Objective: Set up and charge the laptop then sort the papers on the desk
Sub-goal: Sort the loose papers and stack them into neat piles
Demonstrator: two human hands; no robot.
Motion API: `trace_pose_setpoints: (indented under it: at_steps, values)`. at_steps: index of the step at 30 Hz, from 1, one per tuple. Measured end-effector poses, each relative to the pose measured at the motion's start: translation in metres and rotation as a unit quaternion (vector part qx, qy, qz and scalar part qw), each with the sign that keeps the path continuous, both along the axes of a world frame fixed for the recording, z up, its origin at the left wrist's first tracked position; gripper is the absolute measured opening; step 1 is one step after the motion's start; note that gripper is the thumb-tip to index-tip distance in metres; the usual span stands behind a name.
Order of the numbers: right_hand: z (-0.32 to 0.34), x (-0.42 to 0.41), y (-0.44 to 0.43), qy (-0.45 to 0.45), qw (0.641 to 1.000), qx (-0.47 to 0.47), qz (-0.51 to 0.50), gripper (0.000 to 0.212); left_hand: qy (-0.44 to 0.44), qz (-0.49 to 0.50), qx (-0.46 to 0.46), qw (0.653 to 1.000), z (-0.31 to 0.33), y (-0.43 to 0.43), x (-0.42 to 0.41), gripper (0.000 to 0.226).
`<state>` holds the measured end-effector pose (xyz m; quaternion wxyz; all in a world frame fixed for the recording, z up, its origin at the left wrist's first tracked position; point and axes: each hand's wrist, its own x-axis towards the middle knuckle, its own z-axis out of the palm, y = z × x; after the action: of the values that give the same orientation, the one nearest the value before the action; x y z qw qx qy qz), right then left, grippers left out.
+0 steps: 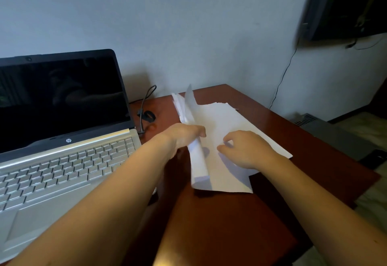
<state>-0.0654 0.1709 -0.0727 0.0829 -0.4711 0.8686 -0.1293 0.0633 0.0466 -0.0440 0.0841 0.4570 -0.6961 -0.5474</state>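
Loose white paper sheets (pixel 240 127): fanned in an untidy stack on the glossy reddish-brown bench (pixel 230 213), just right of the open silver laptop with dark screen (pixel 62 161). Looks like the sorting step, with the laptop part apparently done: lid up, thin black charger cable (pixel 144 106) ending at the laptop's right edge, though cannot tell whether seated.

Left hand (pixel 184 136), nearer the laptop, gripping one curled sheet (pixel 199 161), raised off the stack and bowed into a soft roll. Right hand (pixel 245 150), farther from the laptop, bent fingertips on the top sheet; pinching or merely pressing, cannot tell.

Next probably calls for peeling the curled sheet free while pinning the rest, then squaring the edges. Thin, limp, slippery stuff, prone to creasing and to sliding on the smooth bench.
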Motion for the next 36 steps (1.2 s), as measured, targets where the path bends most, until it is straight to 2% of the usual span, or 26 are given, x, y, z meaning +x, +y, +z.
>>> trace_pose_setpoints:
  at_steps: [2, 5, 7, 8, 10, 14, 17, 20, 25, 29, 31, 33, 35, 36]
  values:
    - [-0.005, 0.004, -0.001, 0.022, 0.999, -0.028, -0.01, 0.039, 0.052, 0.014, 0.0, 0.999, -0.001, 0.006, 0.002, 0.026]
    - [-0.011, 0.013, -0.002, 0.045, 0.997, -0.065, -0.013, 0.033, 0.153, 0.04, 0.123, 0.98, 0.002, 0.014, 0.005, 0.039]
    - [-0.012, 0.019, -0.002, 0.051, 0.996, -0.076, -0.01, 0.031, 0.186, 0.053, 0.167, 0.967, 0.0, 0.013, 0.006, 0.042]
    - [-0.014, 0.021, -0.002, 0.051, 0.995, -0.08, -0.009, 0.03, 0.183, 0.057, 0.159, 0.968, -0.004, 0.013, 0.008, 0.035]
    - [-0.015, 0.021, -0.002, 0.034, 0.995, -0.092, -0.005, 0.028, 0.148, 0.055, 0.108, 0.982, -0.012, 0.011, 0.014, 0.016]
    - [-0.009, 0.026, 0.001, -0.045, 0.991, -0.12, 0.039, 0.023, 0.078, 0.008, 0.015, 0.997, -0.008, -0.002, 0.036, 0.023]
    - [-0.001, 0.043, 0.0, -0.046, 0.987, -0.133, 0.082, 0.02, 0.017, -0.055, 0.003, 0.998, 0.016, -0.022, 0.065, 0.037]
    - [0.007, 0.069, -0.008, -0.032, 0.98, -0.15, 0.13, 0.018, -0.043, -0.138, 0.011, 0.99, 0.042, -0.041, 0.104, 0.043]
    - [0.019, 0.127, -0.027, -0.025, 0.962, -0.14, 0.234, 0.017, -0.121, -0.181, -0.018, 0.976, 0.07, -0.067, 0.182, 0.048]
    - [0.023, 0.176, -0.051, -0.016, 0.939, -0.136, 0.315, 0.025, -0.221, -0.185, -0.061, 0.956, 0.09, -0.088, 0.241, 0.032]
    - [0.024, 0.201, -0.063, -0.008, 0.931, -0.122, 0.344, 0.026, -0.256, -0.163, -0.111, 0.946, 0.092, -0.1, 0.265, 0.03]
    - [0.024, 0.225, -0.075, 0.009, 0.924, -0.106, 0.366, 0.028, -0.313, -0.138, -0.228, 0.911, 0.091, -0.111, 0.286, 0.035]
    - [0.021, 0.245, -0.086, 0.034, 0.922, -0.079, 0.378, 0.032, -0.354, -0.109, -0.384, 0.846, 0.084, -0.117, 0.303, 0.063]
    - [0.02, 0.255, -0.091, 0.043, 0.921, -0.065, 0.382, 0.034, -0.345, -0.102, -0.434, 0.826, 0.08, -0.118, 0.312, 0.076]
